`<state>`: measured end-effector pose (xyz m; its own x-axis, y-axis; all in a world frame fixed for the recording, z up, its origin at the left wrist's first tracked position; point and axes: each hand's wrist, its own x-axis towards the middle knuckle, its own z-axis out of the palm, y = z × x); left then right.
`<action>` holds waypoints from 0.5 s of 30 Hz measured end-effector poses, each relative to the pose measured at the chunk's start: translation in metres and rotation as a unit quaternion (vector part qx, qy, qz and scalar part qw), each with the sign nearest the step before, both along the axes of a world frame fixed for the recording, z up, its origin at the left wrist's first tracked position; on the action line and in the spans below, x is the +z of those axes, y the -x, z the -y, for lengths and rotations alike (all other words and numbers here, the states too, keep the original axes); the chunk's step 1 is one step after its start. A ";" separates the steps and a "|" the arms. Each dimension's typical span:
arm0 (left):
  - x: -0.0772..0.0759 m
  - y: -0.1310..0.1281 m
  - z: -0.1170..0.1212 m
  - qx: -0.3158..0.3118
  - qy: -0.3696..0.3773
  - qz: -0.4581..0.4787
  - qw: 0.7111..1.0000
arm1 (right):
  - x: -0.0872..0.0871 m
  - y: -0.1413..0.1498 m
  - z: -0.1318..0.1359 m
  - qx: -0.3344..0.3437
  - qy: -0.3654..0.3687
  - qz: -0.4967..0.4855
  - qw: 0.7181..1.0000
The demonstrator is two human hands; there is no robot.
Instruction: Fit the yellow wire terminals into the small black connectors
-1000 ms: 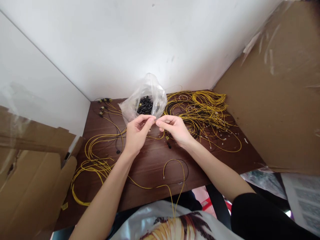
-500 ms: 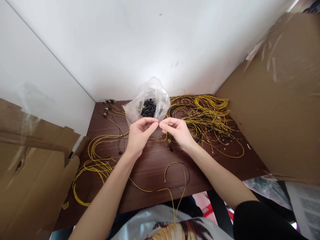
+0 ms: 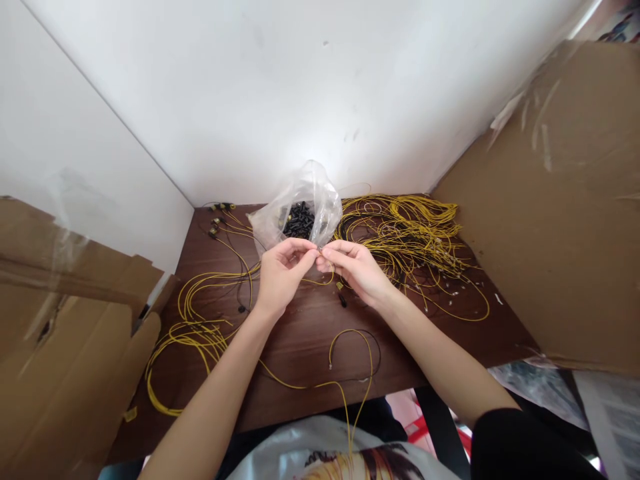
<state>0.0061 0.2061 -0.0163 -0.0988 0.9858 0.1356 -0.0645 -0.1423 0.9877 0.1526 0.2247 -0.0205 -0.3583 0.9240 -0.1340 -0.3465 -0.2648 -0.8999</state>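
Note:
My left hand [image 3: 283, 275] and my right hand [image 3: 356, 268] meet above the middle of the table, thumbs and forefingers pinched together. A thin yellow cable [image 3: 320, 283] curves up into the fingers of my right hand. At the left fingertips there is something tiny, mostly hidden, that I cannot make out. Just behind the hands stands an open clear plastic bag [image 3: 327, 200] with many small black parts [image 3: 299, 219] inside. Below my right hand lie a small black piece [image 3: 343, 300] and a yellow bit [image 3: 339, 285].
A large tangle of yellow cables [image 3: 425, 207] fills the back right. Looped yellow cables [image 3: 163, 400] lie at left, some with black-and-yellow ends [image 3: 214, 228]. One loose cable [image 3: 345, 393] hangs over the front edge. Cardboard [image 3: 560, 200] and a white wall [image 3: 280, 100] enclose the table.
The whole view has shifted slightly. My hands stay together at the same spot, and the right fingers have curled a little differently around what they pinch.

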 end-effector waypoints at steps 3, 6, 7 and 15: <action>-0.002 0.000 0.001 0.002 -0.043 -0.042 0.998 | -0.001 -0.002 -0.002 0.027 0.041 -0.022 0.999; -0.004 0.001 0.002 0.015 -0.103 -0.103 0.989 | -0.002 -0.003 -0.003 0.040 0.067 -0.031 0.996; -0.003 0.001 0.003 0.025 -0.123 -0.125 0.984 | -0.002 -0.003 -0.003 0.045 0.073 -0.031 0.996; 0.001 0.000 0.006 0.045 -0.178 -0.184 0.966 | 0.000 0.001 -0.001 0.024 0.086 -0.039 0.995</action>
<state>0.0060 0.2000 -0.0152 -0.0619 0.8604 0.5058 0.3104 -0.4651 0.8291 0.1520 0.2258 -0.0208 -0.4170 0.8715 -0.2580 -0.3975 -0.4301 -0.8105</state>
